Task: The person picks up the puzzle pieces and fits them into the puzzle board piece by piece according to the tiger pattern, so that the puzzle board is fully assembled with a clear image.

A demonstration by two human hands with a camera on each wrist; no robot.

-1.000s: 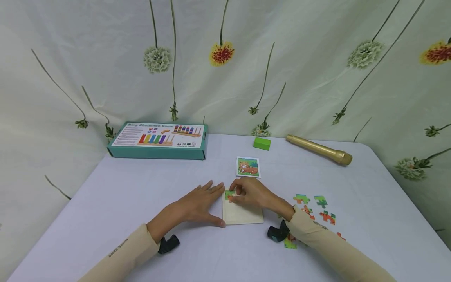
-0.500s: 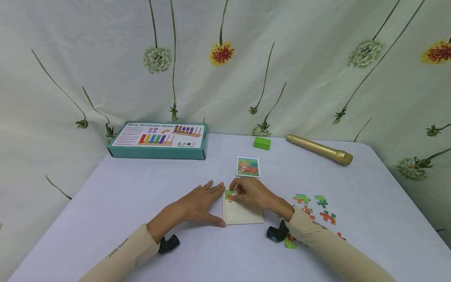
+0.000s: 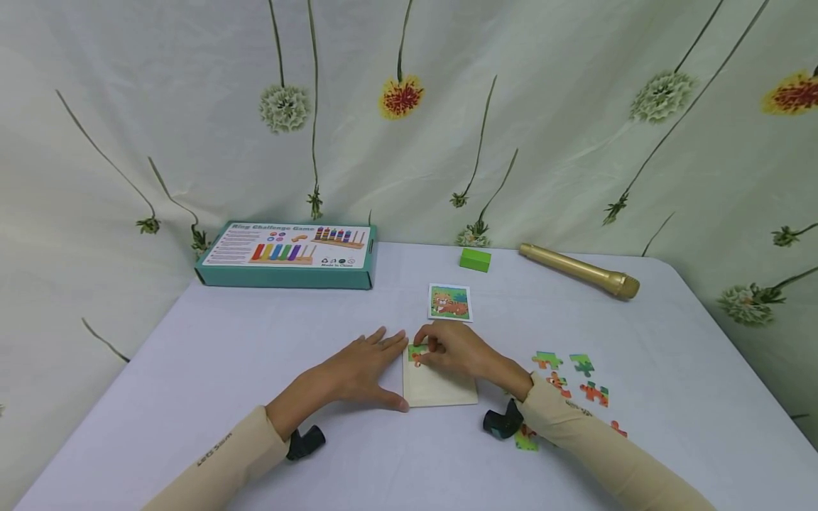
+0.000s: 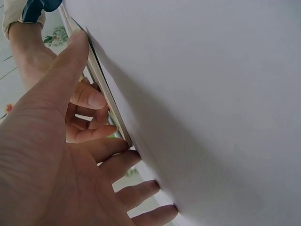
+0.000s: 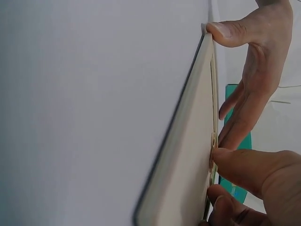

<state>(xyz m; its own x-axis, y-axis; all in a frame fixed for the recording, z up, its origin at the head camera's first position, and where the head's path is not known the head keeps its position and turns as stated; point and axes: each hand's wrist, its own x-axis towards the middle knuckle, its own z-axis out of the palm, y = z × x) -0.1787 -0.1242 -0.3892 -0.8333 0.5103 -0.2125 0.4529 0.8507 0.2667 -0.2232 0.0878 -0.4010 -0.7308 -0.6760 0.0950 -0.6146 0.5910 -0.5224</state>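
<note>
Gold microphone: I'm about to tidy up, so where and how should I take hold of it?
Probably by the middle of its slim handle, from above, fingers across its length: the gold microphone lies lengthwise on the table, with its wider head at the near right end. The right hand is closer.

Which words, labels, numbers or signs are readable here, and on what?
"Ring Challenge Game": on the teal box.
"Made in China": same box, slightly blurred.
Other lines and signs on the box: too small to read.
Print on left sleeve and right sleeve: too blurred to read.
</note>
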